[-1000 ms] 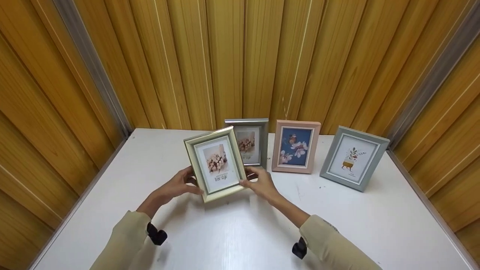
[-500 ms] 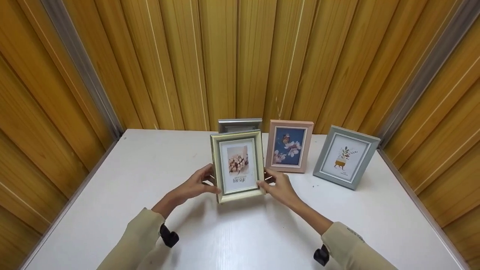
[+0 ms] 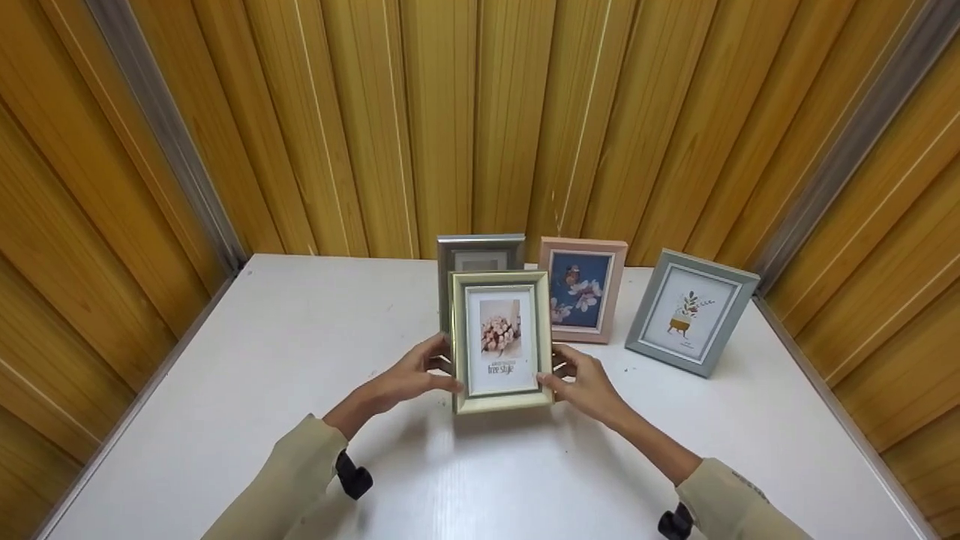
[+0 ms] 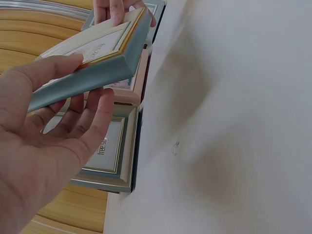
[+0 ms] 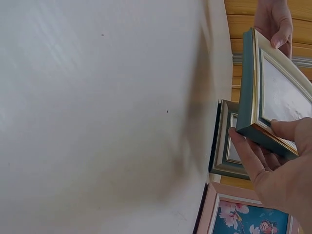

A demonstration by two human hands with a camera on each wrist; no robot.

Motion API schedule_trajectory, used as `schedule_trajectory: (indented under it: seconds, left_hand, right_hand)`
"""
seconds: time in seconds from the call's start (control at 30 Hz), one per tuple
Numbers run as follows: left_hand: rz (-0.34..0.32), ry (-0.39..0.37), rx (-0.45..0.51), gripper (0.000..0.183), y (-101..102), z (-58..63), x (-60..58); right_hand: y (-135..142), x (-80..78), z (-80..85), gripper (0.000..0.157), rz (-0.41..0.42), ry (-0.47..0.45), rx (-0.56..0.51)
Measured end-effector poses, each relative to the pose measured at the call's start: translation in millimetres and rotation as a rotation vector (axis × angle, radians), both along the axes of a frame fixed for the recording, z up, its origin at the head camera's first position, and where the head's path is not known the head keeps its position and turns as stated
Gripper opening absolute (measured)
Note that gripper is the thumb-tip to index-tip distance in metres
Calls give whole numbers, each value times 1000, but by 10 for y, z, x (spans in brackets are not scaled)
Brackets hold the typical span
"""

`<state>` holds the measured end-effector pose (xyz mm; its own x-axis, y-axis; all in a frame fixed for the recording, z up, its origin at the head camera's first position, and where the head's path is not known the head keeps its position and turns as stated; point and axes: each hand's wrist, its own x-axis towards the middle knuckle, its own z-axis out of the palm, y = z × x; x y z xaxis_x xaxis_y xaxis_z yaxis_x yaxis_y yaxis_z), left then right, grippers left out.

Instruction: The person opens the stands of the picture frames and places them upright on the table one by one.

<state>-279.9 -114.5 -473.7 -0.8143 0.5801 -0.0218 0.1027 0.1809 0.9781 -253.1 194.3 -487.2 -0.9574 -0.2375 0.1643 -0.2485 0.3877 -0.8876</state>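
Note:
Both hands hold a cream picture frame (image 3: pixel 502 403) with gold edging and a flower bouquet print, upright and facing the head camera. My left hand (image 3: pixel 411 379) grips its lower left edge, thumb on the front and fingers behind. On the lower right edge, my right hand (image 3: pixel 589 384) pinches it the same way. The wrist views show the frame's blue-green side (image 4: pixel 92 80) and a shadow on the table below it. Behind it stands a silver-grey picture frame (image 3: pixel 480 241), mostly hidden by the cream one.
A pink picture frame (image 3: pixel 609 300) with a blossom print stands right of the grey one. Farther right, a grey-green picture frame (image 3: pixel 731 319) with a potted plant print stands angled. All are on a white table (image 3: pixel 315 315) against wood-patterned walls (image 3: pixel 442 112).
The hands have carried the cream frame to the right and slightly toward the person, turning it from tilted to nearly straight. It now overlaps the silver-grey frame and the pink frame's edge.

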Motion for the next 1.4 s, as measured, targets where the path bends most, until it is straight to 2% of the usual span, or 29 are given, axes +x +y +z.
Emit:
schedule_trajectory:
  seconds: [0.13, 0.27, 0.5, 0.6, 0.73, 0.87, 1.03, 1.2, 1.4]
  left_hand:
    - [16, 5, 19, 51, 69, 47, 40]
    - [15, 9, 42, 59, 153, 111, 86]
    - [1, 36, 98, 59, 328, 282, 222]
    - [-25, 61, 125, 58, 395, 339, 293]
    - [-92, 88, 198, 60, 466, 398, 372]
    - [-131, 104, 270, 66, 523, 426, 409]
    - [-114, 116, 334, 69, 587, 414, 409]
    - [-84, 135, 342, 70, 611, 415, 417]
    - [-74, 135, 323, 66, 608, 437, 439]
  right_hand:
    - [26, 12, -10, 51, 3, -81, -46]
    - [41, 34, -22, 52, 3, -147, -100]
    - [1, -1, -60, 50, 17, -254, -198]
    - [-14, -19, -74, 50, 37, -305, -235]
    - [-20, -26, -79, 54, 110, -371, -297]
    - [-42, -25, -82, 61, 204, -426, -383]
    - [-103, -6, -83, 59, 281, -489, -478]
    - [-143, 12, -80, 51, 287, -515, -493]
    - [-137, 16, -89, 55, 299, -516, -493]
